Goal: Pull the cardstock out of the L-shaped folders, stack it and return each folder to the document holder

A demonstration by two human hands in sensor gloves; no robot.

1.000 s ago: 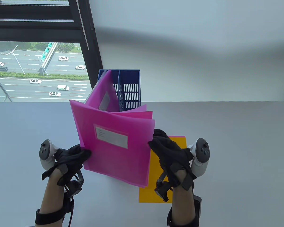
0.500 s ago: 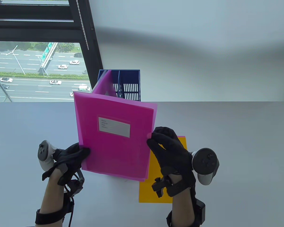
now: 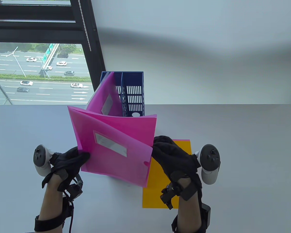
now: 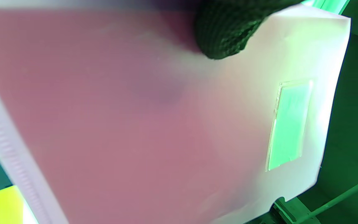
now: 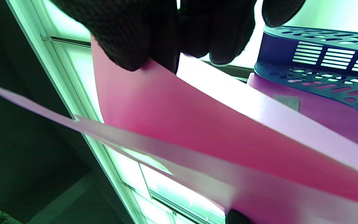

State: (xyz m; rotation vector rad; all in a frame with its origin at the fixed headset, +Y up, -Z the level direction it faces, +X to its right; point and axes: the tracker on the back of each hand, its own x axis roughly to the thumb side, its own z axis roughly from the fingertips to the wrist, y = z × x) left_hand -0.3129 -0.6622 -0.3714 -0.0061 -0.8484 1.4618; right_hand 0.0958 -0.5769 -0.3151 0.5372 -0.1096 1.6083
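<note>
Left hand (image 3: pixel 71 160) and right hand (image 3: pixel 171 155) both grip the pink folder (image 3: pixel 111 148) — white label (image 3: pixel 110 143) unreadable.

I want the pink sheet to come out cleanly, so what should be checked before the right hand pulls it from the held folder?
1. Left hand grips the translucent pink L-shaped folder at its left edge: ok.
2. Right hand pinches the pink cardstock sheet inside: ok.
3. Folder's front flap spread away from the sheet: ok.
4. Yellow cardstock stack on the grey table lies flat for the next sheet: ok.
5. Dark blue slotted plastic document holder has a free compartment: ok.
6. Only one sheet pinched: cannot tell.
</note>
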